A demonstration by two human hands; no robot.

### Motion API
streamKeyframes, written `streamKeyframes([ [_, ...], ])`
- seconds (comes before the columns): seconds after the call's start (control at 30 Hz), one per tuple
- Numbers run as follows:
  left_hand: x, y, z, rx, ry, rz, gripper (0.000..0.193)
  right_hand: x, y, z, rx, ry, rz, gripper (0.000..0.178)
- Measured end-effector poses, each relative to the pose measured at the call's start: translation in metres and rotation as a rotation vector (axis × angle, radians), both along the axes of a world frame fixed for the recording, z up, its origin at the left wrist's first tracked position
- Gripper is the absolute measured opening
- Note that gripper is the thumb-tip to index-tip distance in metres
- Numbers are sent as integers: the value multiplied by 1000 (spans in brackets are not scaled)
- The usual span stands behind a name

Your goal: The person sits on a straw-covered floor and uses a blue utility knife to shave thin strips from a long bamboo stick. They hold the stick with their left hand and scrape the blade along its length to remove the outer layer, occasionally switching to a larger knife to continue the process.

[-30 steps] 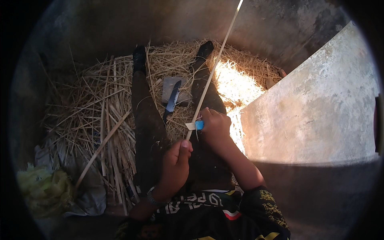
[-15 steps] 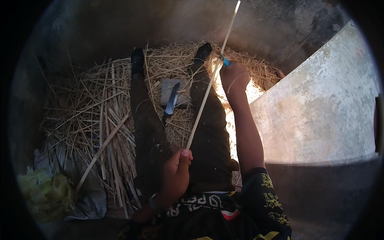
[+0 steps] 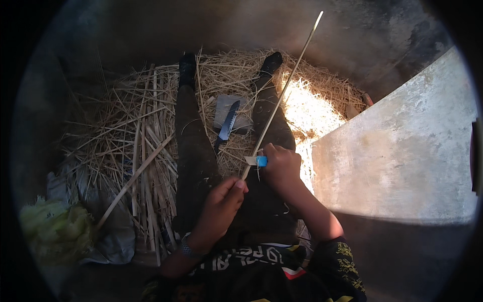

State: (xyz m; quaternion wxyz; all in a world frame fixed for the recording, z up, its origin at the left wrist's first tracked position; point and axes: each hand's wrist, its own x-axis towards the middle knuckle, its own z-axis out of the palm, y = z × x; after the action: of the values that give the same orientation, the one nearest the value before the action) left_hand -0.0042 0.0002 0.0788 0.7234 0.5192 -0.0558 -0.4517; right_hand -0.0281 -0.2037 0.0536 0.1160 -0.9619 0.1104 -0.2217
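Observation:
My left hand is closed round the near end of a long, thin pale stick, thumb on top. The stick slants up and away to the right over my legs. Just ahead of that grip, my right hand is closed on a small blue-handled knife. Its short blade lies across the stick near the left thumb. Most of the handle is hidden in my fingers. Between my outstretched legs, a larger knife with a dark handle rests on a grey block.
Straw-like shavings cover the ground around my feet. A heap of split strips lies left of my legs. Further left are a yellow-green bundle and grey sheeting. A sunlit wall stands at the right.
My right hand has come down along the stick with the blue-handled knife, from far out to close by my left hand. The stick's far end has shifted right and lower.

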Motion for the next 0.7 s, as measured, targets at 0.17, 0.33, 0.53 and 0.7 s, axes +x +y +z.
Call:
streamKeyframes([
  [0.17, -15, -7, 1, 65, -338, 144, 26, 11, 15, 5, -25, -93, 41, 21],
  [0.33, -20, -5, 14, 128, -438, 222, 30, 34, 2, 13, -26, -223, 14, 14],
  [0.53, -32, -7, 19, 146, -458, 173, 31, 82, -67, 65, 45, -168, -377, 12],
  [0.7, -52, -1, 16, 238, -430, 32, 31, 115, -194, 104, 50, -230, -665, 24],
])
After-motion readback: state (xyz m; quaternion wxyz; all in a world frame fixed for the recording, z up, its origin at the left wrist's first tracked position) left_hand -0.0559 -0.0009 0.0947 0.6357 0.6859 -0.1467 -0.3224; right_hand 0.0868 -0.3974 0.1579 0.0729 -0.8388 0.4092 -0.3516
